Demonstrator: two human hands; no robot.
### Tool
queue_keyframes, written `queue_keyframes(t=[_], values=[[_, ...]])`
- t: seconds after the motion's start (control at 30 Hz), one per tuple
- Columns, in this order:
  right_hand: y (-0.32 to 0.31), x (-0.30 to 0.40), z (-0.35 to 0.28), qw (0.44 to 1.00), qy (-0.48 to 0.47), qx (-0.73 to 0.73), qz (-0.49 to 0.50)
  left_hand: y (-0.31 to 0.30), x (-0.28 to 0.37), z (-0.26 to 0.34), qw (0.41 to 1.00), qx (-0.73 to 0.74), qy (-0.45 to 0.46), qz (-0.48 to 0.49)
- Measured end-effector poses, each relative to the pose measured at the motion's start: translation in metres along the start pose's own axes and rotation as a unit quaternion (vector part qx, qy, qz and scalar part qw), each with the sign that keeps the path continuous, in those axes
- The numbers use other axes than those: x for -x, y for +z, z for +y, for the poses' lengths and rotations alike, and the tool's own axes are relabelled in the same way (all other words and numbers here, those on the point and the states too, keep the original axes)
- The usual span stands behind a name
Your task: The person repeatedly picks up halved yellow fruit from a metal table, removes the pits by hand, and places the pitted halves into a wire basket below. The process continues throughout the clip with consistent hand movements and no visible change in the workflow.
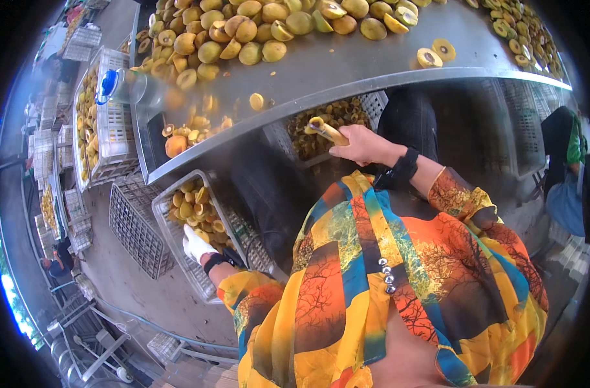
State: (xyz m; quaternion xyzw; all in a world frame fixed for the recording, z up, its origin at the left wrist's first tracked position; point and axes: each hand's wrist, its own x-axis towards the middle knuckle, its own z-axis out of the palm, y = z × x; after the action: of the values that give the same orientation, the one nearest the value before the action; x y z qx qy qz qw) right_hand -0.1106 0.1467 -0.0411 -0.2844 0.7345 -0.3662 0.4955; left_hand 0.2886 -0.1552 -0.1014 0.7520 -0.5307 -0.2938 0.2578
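Observation:
My left hand [198,245], in a white glove, is at the inner edge of a plastic crate [160,213] of halved yellow-green fruit; a fruit half [201,235] shows at its fingertips, and whether the fingers grip it cannot be told. My bare right hand [360,145] is closed round the light handle of a pitting tool [331,133]. At the tool's far end is a yellowish piece of fruit [316,122], above a crate of dark fruit scraps [333,114]. Beyond the hands, a metal table [304,77] carries a heap of fruit halves [246,29].
A clear bottle with a blue cap [106,87] stands at the table's left end, near a full white crate [115,126]. An empty grey crate [137,223] lies on the floor at left. The raised metal table rim [362,87] runs beyond both hands. Another person [566,194] is at far right.

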Motion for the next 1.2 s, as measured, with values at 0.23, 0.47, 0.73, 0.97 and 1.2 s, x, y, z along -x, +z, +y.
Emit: queue_keyframes(t=[0.23,0.47,0.73,0.97,1.2], values=[[0.003,0.016,-0.025,0.951,-0.008,-0.255,-0.173,0.034,0.156,0.183,0.885,0.127,0.232,-0.383],[0.0,0.028,-0.034,0.939,-0.021,-0.305,-0.155,0.104,0.216,0.193,0.725,0.255,0.059,-0.637],[0.012,0.015,-0.007,0.936,-0.175,0.219,0.212,0.126,0.232,0.186,0.772,0.135,0.117,-0.611],[-0.14,0.019,-0.015,0.745,-0.109,0.435,0.494,0.101,0.22,0.193,0.814,0.204,0.137,-0.527],[-0.227,0.005,0.014,0.83,0.117,0.483,0.253,0.109,0.218,0.184,0.81,0.234,0.108,-0.526]])
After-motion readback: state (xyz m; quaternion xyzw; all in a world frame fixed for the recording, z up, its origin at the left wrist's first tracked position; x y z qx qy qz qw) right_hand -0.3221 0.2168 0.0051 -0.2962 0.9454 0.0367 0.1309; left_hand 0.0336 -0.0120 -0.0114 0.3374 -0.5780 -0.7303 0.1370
